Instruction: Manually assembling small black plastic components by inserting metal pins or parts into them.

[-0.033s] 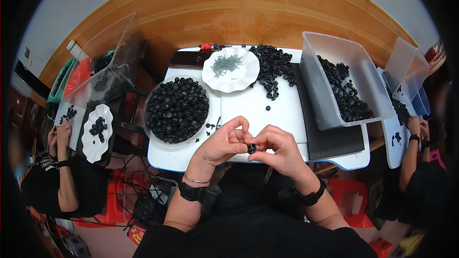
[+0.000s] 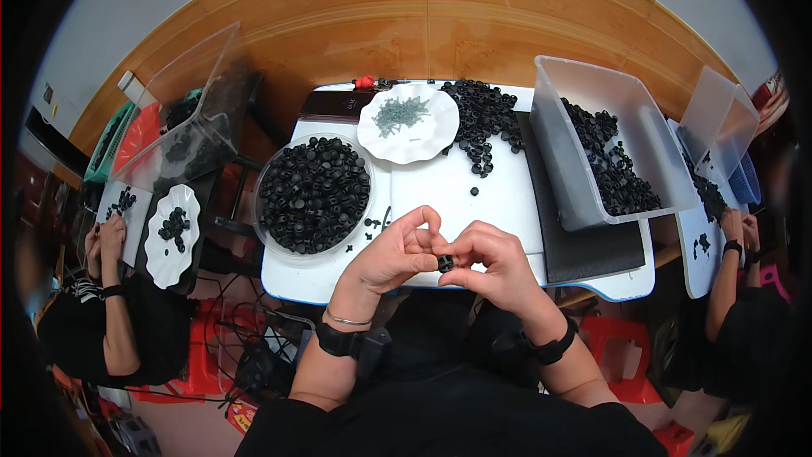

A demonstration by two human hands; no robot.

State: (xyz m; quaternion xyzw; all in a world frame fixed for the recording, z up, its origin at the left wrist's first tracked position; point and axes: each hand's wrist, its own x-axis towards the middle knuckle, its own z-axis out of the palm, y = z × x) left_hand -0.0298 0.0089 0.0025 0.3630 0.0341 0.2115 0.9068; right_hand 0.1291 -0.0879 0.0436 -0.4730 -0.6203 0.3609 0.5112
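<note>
Over the table's near edge my left hand point(image 2: 391, 252) and my right hand point(image 2: 501, 271) meet at their fingertips. Between them is a small round black part point(image 2: 445, 264), dark and notched on the side that shows. The left thumb and fingers pinch it from one side, and the right thumb and forefinger close on it from the other. The fingers cover most of it. Left of my hands stands a round clear tub point(image 2: 257, 222) heaped with similar black parts point(image 2: 313, 190). A few tiny black pieces point(image 2: 369, 223) lie beside the tub.
Behind my hands is a scalloped white plate point(image 2: 440, 140) of grey-green bits point(image 2: 401, 115), beside a pile of black parts point(image 2: 482, 114). At right a translucent bin point(image 2: 562, 169) rests on a dark foam sheet point(image 2: 584, 250). Other people's hands point(image 2: 108, 241) work at side tables.
</note>
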